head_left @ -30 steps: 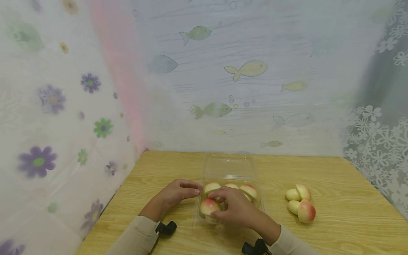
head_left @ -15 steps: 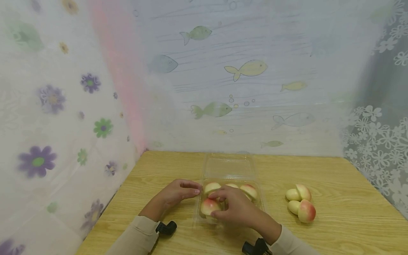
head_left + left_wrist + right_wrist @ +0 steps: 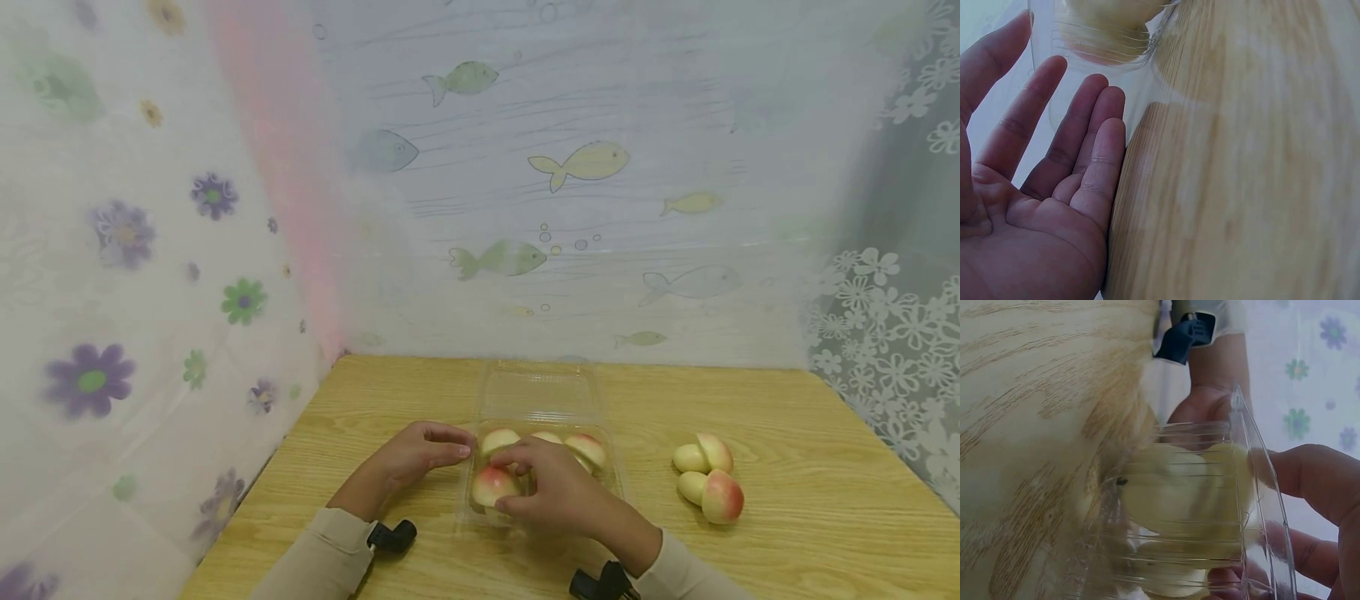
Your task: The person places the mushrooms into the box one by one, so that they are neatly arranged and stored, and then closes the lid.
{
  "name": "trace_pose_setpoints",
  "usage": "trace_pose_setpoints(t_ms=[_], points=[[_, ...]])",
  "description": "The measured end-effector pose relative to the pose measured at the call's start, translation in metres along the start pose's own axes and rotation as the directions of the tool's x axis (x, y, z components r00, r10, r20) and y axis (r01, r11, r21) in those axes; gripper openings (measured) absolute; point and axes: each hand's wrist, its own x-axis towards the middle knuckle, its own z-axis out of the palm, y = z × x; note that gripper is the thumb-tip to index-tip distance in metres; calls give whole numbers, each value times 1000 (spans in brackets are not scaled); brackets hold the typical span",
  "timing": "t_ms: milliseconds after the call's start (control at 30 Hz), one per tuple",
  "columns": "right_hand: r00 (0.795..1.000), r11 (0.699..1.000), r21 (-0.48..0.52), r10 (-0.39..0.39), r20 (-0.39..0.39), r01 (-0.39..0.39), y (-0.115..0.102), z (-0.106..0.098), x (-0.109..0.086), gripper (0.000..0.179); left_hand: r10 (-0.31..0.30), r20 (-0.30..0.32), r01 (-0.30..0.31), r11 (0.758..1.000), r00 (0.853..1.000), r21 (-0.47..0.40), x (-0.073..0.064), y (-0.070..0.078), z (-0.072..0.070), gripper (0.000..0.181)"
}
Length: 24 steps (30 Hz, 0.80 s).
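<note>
A clear plastic clamshell box (image 3: 613, 492) stands on the table with its lid raised at the back, holding several pale yellow, red-blushed mushroom-shaped pieces. My right hand (image 3: 566, 492) reaches in over the front; its thumb and fingers hold the red-topped mushroom-shaped piece (image 3: 493, 486) at the front left. Through the ribbed box wall (image 3: 1241, 556), the right wrist view shows pale rounded pieces with fingertips beside them. My left hand (image 3: 416, 458) lies at the box's left side, fingertips right at the wall, holding nothing. Its palm and loosely extended fingers (image 3: 1088, 119) show in the left wrist view.
Two more mushroom-shaped pieces (image 3: 722, 497) lie side by side on the wooden table (image 3: 390, 392), right of the box. Behind the table hangs a fish-print curtain (image 3: 577, 275); a flower-print sheet (image 3: 172, 333) hangs at the left.
</note>
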Motion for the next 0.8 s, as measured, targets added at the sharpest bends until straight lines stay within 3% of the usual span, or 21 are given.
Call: trace_pose_setpoints(t_ms=[800], points=[[1000, 1000, 4, -13, -7, 13, 1, -1, -1, 42, -6, -11, 7, 1000, 1000, 25, -1, 0, 1, 43]])
